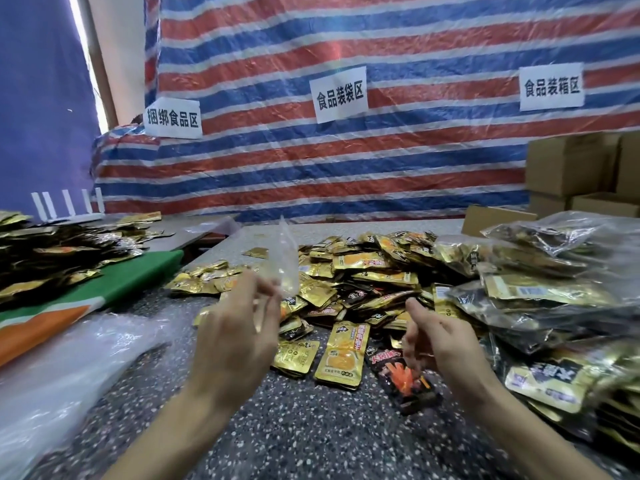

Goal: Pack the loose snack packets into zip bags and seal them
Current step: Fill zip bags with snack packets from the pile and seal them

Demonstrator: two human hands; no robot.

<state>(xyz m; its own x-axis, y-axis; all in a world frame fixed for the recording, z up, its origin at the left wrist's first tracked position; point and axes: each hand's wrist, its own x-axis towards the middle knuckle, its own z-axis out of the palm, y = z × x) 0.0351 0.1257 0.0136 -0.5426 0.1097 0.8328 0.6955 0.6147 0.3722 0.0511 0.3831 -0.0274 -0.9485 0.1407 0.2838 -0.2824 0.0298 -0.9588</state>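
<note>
Gold foil is covering much of the speckled grey bench (277,431). We are facing one big heap of loose snack packets (363,271), far too many to count, with three lying apart at its near edge, two gold and one black. Our left grip (239,327) is pinching one clear zip bag (286,258), which is standing up above the fingers at the heap's left side; blur is hiding the fingertips. Our right grip (440,341) is hanging relaxed, fingers loosely curled, grasping nothing, just over the black packet (403,379).

Several filled bags (540,271) are lying overlapped at the right, so we are not getting an exact count. One sheaf of empty plastic (69,358) is lying at the lower left. A second heap (52,258) is lying further left, beside a green and orange sheet (131,278).

Behind, a red, blue and white striped tarp (381,168) is carrying three paper signs (341,95). Cardboard boxes (568,161) are sitting at the right, and a white router (69,206) is showing five antennas.
</note>
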